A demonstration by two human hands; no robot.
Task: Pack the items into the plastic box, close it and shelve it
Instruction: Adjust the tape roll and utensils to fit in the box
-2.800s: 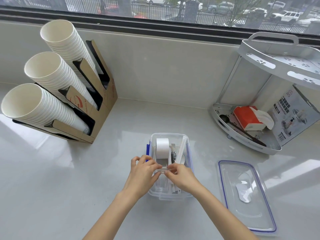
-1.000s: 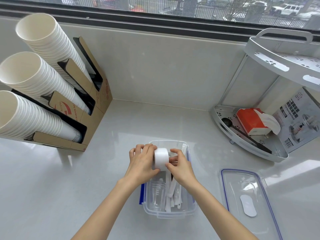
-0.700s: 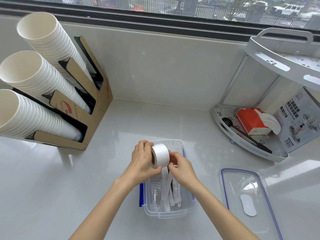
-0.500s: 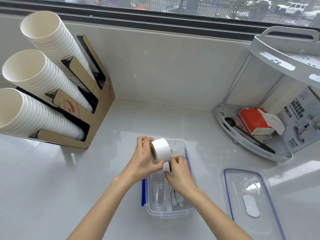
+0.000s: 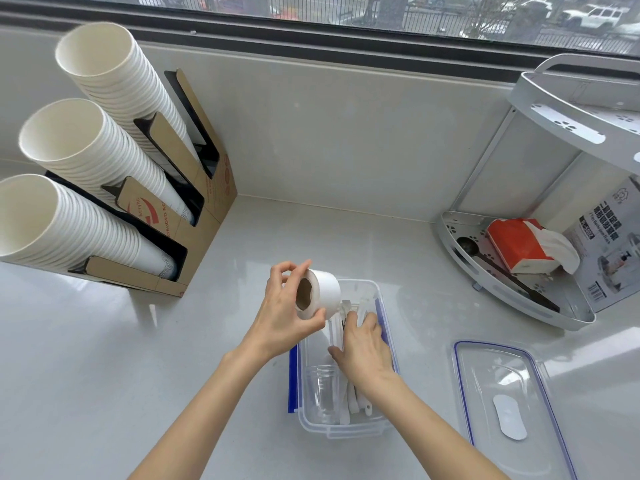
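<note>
A clear plastic box (image 5: 346,429) with blue side clips stands on the white counter in front of me. Inside lie several white plastic utensils (image 5: 353,403) and a clear cup (image 5: 322,393). My left hand (image 5: 280,313) holds a white tape roll (image 5: 323,297) above the box's far left corner, its brown core facing me. My right hand (image 5: 363,344) reaches into the box, palm down, with its fingers on the utensils. The box's clear lid (image 5: 509,407), blue-edged, lies flat on the counter to the right.
A cardboard holder (image 5: 194,216) with three slanted stacks of white paper cups stands at the left. A grey two-tier corner shelf (image 5: 512,299) at the right holds a red tissue pack (image 5: 519,244) and a black spoon. A printed carton leans behind it.
Both hands lifted the tape roll out of the box. My right hand then let go and dropped onto the utensils, while my left hand tilted the roll and moved it left.
</note>
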